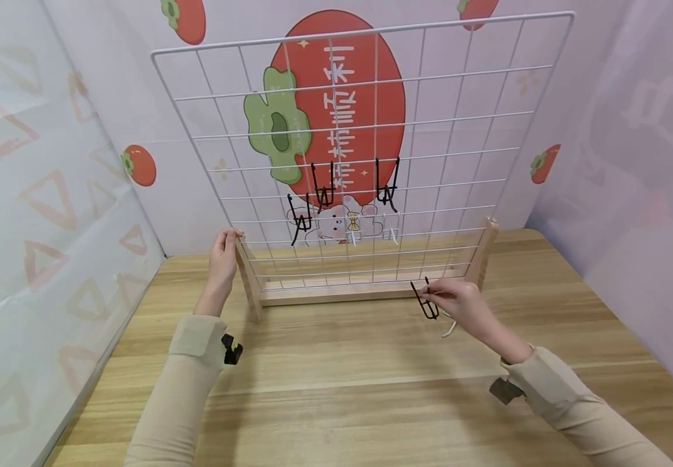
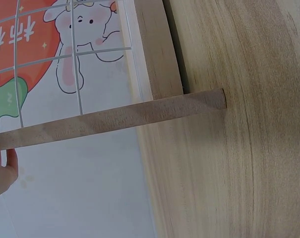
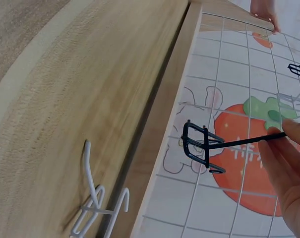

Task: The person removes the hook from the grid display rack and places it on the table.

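A person in beige sleeves reaches both arms forward over a wood-grain table [image 1: 336, 389]. The left arm is raised and bent upward at the wrist; the left hand [image 1: 221, 256] grips the top of the left upright [image 1: 247, 275] of a wooden stand [image 1: 336, 296], fingers closed in around it. The right arm slants in from the lower right, and the right hand [image 1: 461, 303] has thumb and fingertips pressed together, pinching the end of the long prong of one black hook [image 3: 229, 144]. That hook is held up in front of the lower right part of a white wire grid [image 1: 376, 31], which stands in the wooden stand.

Five hooks hang on the grid: three black hooks [image 1: 324, 190], two higher and one lower at the left, and two white hooks [image 1: 392, 235] side by side (pale enough to blend with the wall behind). One loose white hook [image 3: 90, 176] lies just in front of the stand's base, below the right hand. That makes seven hooks, four black and three white. Behind is a backdrop [image 1: 307, 65] with one large red persimmon and several small ones.
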A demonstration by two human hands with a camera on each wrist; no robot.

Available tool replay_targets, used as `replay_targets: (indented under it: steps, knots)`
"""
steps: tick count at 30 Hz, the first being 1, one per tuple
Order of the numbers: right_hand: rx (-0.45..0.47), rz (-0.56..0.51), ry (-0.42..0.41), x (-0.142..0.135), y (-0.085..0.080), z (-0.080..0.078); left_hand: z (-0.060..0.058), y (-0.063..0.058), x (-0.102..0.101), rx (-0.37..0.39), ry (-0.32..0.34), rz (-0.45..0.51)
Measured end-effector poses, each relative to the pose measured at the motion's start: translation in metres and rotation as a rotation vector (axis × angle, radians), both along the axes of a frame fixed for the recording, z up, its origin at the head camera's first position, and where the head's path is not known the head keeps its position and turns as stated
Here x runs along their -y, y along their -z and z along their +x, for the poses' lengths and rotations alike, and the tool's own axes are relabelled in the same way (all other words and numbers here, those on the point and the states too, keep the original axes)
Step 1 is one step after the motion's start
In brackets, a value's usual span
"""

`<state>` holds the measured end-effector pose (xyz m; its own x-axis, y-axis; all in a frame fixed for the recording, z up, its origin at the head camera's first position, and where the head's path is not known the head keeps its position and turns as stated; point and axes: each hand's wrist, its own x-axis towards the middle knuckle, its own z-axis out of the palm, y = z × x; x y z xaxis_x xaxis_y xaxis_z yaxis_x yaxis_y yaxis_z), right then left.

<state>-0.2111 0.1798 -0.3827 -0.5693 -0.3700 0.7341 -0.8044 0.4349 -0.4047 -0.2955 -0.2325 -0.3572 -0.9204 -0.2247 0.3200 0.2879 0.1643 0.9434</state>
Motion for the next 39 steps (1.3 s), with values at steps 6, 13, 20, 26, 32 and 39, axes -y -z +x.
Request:
replay_targets:
  steps: [6,13,20,26,32,39]
  knots:
    - [0.026,0.031,-0.002,-0.007,0.014,-0.008,0.0,0.0,-0.001,0.002,-0.002,0.002]
    - [0.036,0.08,0.023,-0.01,0.02,-0.01,0.001,0.0,0.0,-0.002,-0.002,0.006]
    - [0.102,0.113,0.038,-0.013,0.026,-0.011,0.001,-0.001,0.0,0.001,0.005,0.002]
    - [0.147,0.132,0.052,-0.014,0.03,-0.013,0.002,-0.001,0.001,0.018,0.002,0.002]
    - [0.182,0.151,0.044,-0.015,0.032,-0.015,0.002,-0.001,0.001,0.026,0.012,0.0]
    - [0.207,0.196,0.055,-0.013,0.036,-0.018,0.004,-0.001,0.002,0.026,0.023,-0.009]
